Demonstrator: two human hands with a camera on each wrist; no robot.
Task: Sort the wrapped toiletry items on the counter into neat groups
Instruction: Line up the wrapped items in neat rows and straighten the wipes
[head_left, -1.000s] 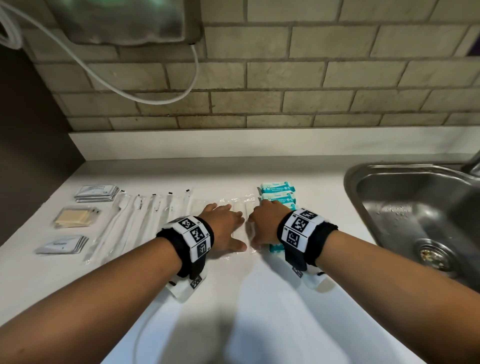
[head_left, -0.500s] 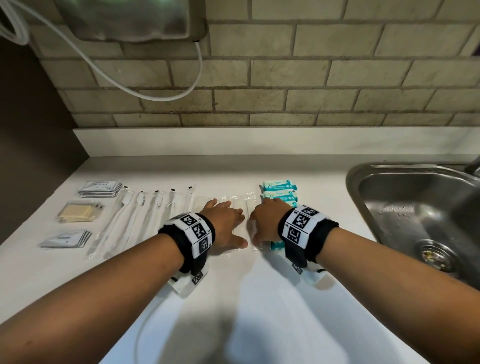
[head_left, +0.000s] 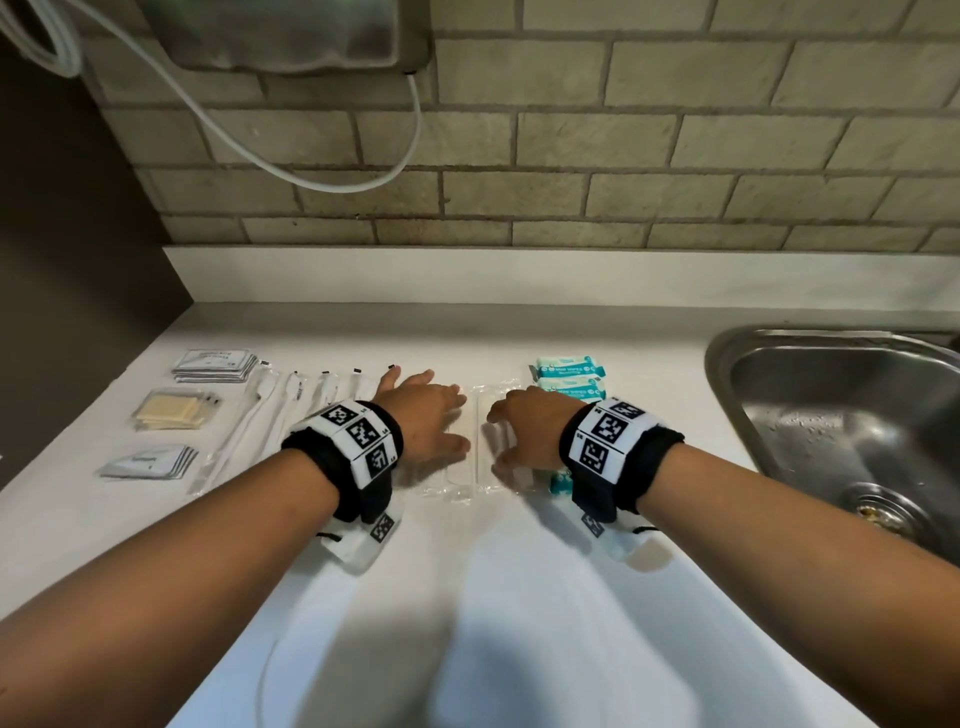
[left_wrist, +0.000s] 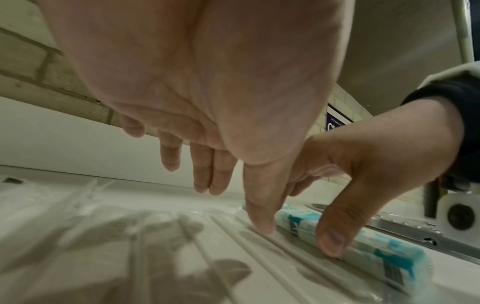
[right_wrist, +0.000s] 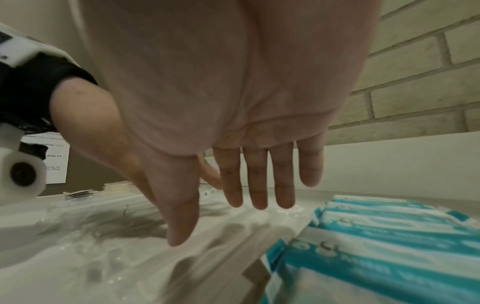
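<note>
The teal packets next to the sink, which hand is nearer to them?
Right. The right hand lies right beside the teal packets, its wrist over the row; the left hand sits farther left on the clear wrappers.

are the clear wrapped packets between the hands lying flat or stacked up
Lying flat, side by side: the clear packets spread in one layer on the counter, with both hands' straight fingers over them.

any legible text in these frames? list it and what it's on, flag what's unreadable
No text reads in full.
"Cl": cut-off white letters on a blue wall sign; the hand hides the rest.
Teal packets: white print, too blurred.
Grey sachet stack: dark line of print, too small.
Lower sachet stack: one small word, unreadable.
Paper notice on the dark wall: lines of print, blurred.
Wristband: square code markers with tiny characters alongside, illegible.
</note>
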